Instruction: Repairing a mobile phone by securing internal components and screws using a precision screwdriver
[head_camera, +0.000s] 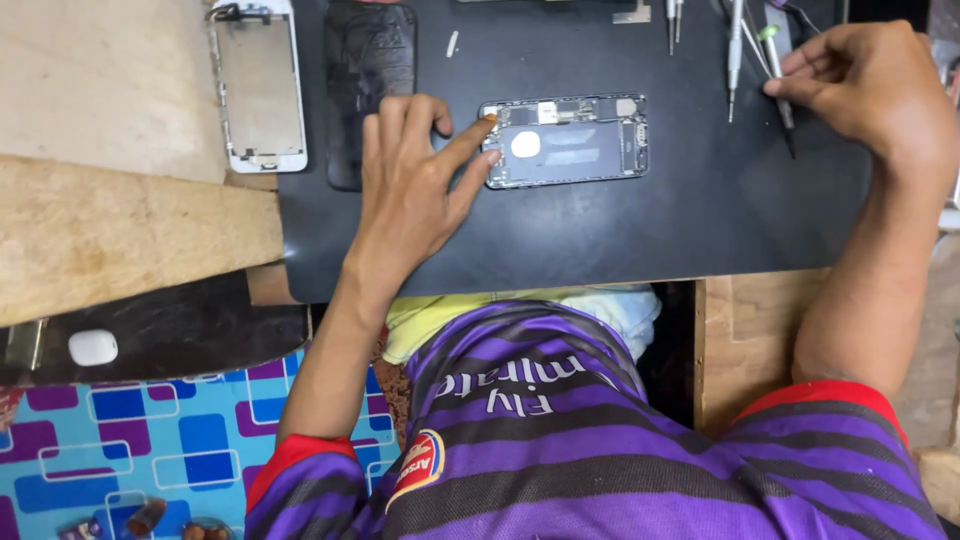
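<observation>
Left hand (410, 190), fingers spread and gripping nothing, presses the opened phone (566, 140) at its nine o'clock edge. Right hand (865, 85) pinches a screwdriver (778, 75) at the black mat's (600, 230) two o'clock corner; bare mat lies at six o'clock.

Left hand (410, 190) is laid palm down, fingers spread, index fingertip stretched forward and to its right, thumb tucked under. Left forearm is bare, elbow bent near the torso. Right hand (865, 85) is curled, thumb and index finger pinched together at its left side, wrist bent, forearm bare.

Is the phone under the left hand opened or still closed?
Opened. The phone lies with battery and inner parts exposed; its white screen panel lies apart on the left.
</observation>
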